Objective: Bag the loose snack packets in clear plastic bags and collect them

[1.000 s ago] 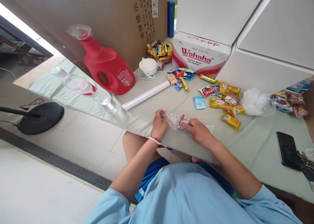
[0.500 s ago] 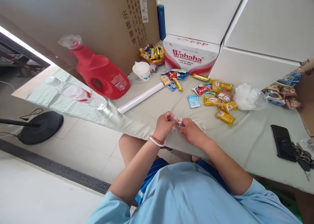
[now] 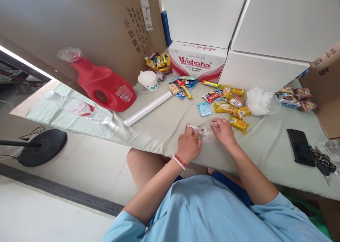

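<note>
My left hand point(image 3: 189, 145) is closed over a small packet in crinkled clear plastic point(image 3: 207, 136), with something dark reddish-brown point(image 3: 195, 130) showing inside. The packet lies on the cloth near the table's front edge, and the fingers cover part of it. At its right end is my right hand point(image 3: 224, 131), loosely curled, thumb and fingers a little apart and nothing visible between them. A light blue packet point(image 3: 204, 109) lies flat just beyond the hands. Several yellow-wrapped snacks point(image 3: 238, 124) are scattered past my right hand.
A red jug point(image 3: 106, 82) and a clear water bottle point(image 3: 79, 107) stand left. Behind a white roll point(image 3: 148, 109) is a paper cup point(image 3: 148, 81). A Wahaha carton point(image 3: 198, 61) backs the table. Crumpled clear plastic point(image 3: 261, 102), a phone point(image 3: 301, 147) and keys point(image 3: 322, 160) lie right.
My hands were together over the packet; my right hand has moved right, off it. The left hand has turned over the packet, which now lies stretched out. The view has shifted slightly.
</note>
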### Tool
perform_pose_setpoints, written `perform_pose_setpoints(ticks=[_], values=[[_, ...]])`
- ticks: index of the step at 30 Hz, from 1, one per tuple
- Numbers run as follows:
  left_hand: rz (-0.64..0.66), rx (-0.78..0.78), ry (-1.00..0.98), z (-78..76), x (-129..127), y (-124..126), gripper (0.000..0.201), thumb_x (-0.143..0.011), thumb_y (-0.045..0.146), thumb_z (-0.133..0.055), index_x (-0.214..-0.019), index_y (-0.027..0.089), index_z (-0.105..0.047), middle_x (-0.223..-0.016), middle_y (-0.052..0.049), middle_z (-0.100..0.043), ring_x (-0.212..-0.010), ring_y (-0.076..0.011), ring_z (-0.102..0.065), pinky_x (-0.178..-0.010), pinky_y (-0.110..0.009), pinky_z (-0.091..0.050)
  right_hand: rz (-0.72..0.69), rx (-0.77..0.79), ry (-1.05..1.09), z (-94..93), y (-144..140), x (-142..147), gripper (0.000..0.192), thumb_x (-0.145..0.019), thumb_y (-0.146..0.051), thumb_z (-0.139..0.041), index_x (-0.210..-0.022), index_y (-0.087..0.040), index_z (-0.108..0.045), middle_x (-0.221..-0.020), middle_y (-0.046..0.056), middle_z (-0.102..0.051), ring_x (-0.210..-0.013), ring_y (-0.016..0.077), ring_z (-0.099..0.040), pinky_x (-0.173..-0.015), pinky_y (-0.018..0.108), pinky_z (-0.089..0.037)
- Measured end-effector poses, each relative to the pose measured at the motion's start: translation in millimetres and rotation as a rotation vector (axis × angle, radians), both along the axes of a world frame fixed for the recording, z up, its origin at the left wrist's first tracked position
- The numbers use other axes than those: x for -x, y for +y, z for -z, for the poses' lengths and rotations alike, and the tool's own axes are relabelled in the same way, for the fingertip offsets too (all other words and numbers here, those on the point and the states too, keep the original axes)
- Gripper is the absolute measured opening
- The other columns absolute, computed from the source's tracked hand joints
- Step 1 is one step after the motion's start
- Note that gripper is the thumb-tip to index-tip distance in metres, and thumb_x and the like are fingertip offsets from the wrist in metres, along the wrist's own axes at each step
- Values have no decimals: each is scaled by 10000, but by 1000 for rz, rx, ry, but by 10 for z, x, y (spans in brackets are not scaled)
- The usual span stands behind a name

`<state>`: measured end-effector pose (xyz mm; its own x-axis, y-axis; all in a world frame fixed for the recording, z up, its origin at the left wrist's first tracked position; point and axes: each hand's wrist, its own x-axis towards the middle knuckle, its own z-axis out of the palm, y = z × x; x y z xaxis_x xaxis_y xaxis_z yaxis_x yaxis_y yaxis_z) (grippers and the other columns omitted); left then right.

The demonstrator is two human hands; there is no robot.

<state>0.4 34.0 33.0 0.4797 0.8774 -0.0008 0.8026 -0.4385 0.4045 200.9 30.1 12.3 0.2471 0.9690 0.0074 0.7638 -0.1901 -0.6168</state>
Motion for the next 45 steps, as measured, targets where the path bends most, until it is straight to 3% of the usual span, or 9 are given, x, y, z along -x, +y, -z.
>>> perform_pose_setpoints(ticks=[6, 11, 16, 20, 23, 29, 34, 39, 45], values=[[12, -137, 94, 70, 1, -43, 373, -949, 235, -562, -1310, 247, -654, -1247, -146, -606, -1163, -336, -542, -855, -449, -476, -110, -9, -188, 164, -167, 79, 114, -870, -293, -678, -940, -217, -726, -1308, 156, -599, -1248, 337, -512, -1002, 447, -467], [97, -160, 94, 191, -82, -77, 359, -993, 155, -442, -1274, 184, -664, -1226, -172, -637, -1199, -344, -536, -888, -479, -453, -123, 24, 90, -70, -132, 252, 210, -982, -363, -494, -1003, -235, -660, -902, 55, -683, -821, 210, -646, -753, 299, -495], [117, -85, -74, 259, 49, -105, 400, -932, 139, -490, -1291, 156, -666, -1273, -181, -639, -1165, -323, -584, -956, -487, -486, -212, 73, 150, -61, 248, 516, 140, -923, -301, -502, -898, -230, -620, -821, 12, -693, -763, 183, -623, -715, 264, -448], [-210, -38, -387, 331, 325, 45, 350, -968, 287, -522, -1283, 226, -663, -1283, -138, -635, -1198, -282, -600, -1021, -439, -503, -223, 46, 227, 76, 315, 562, 167, -938, -328, -469, -908, -230, -600, -793, 0, -673, -698, 166, -620, -713, 266, -467], [-429, 89, -345, 397, 353, 213, 386, -932, 442, -622, -1216, 186, -674, -1113, -141, -667, -1105, -310, -626, -976, -469, -513, -197, 70, 354, 127, 236, 553, 188, -945, -377, -473, -936, -234, -594, -742, -16, -653, -611, 161, -624, -699, 287, -498], [-220, -51, -457, 351, 33, 161, 383, -898, 180, -594, -1278, 199, -638, -1203, -129, -648, -1137, -267, -613, -1006, -438, -512, -62, 91, 905, 46, -49, 543, 311, -926, -535, -560, -1055, -253, -585, -967, 49, -722, -861, 221, -709, -818, 381, -583], [225, -239, -402, 322, -116, -174, 503, -920, 112, -497, -1408, 200, -582, -1395, -161, -612, -1394, -315, -480, -1135, -527, -447, 102, 12, 1168, 16, -392, 443, 402, -834, -580, -724, -1027, -246, -611, -1110, 56, -715, -996, 216, -674, -897, 363, -566], [613, -219, -340, 532, 66, -227, 595, -939, 123, -496, -1522, 240, -466, -1479, -146, -576, -1433, -286, -480, -1154, -513, -452, 297, -118, 1082, 103, -608, -42, 453, -737, -542, -825, -1003, -218, -655, -944, 28, -711, -821, 178, -624, -718, 286, -535], [112, -363, -296, 795, 654, 27, 335, -986, 193, -522, -1312, 165, -592, -1241, -157, -659, -1134, -286, -650, -991, -450, -543, 725, -503, 861, -164, -726, -1815, 372, -753, -412, -824, -985, -217, -608, -966, -3, -711, -824, 132, -657, -729, 247, -551]])
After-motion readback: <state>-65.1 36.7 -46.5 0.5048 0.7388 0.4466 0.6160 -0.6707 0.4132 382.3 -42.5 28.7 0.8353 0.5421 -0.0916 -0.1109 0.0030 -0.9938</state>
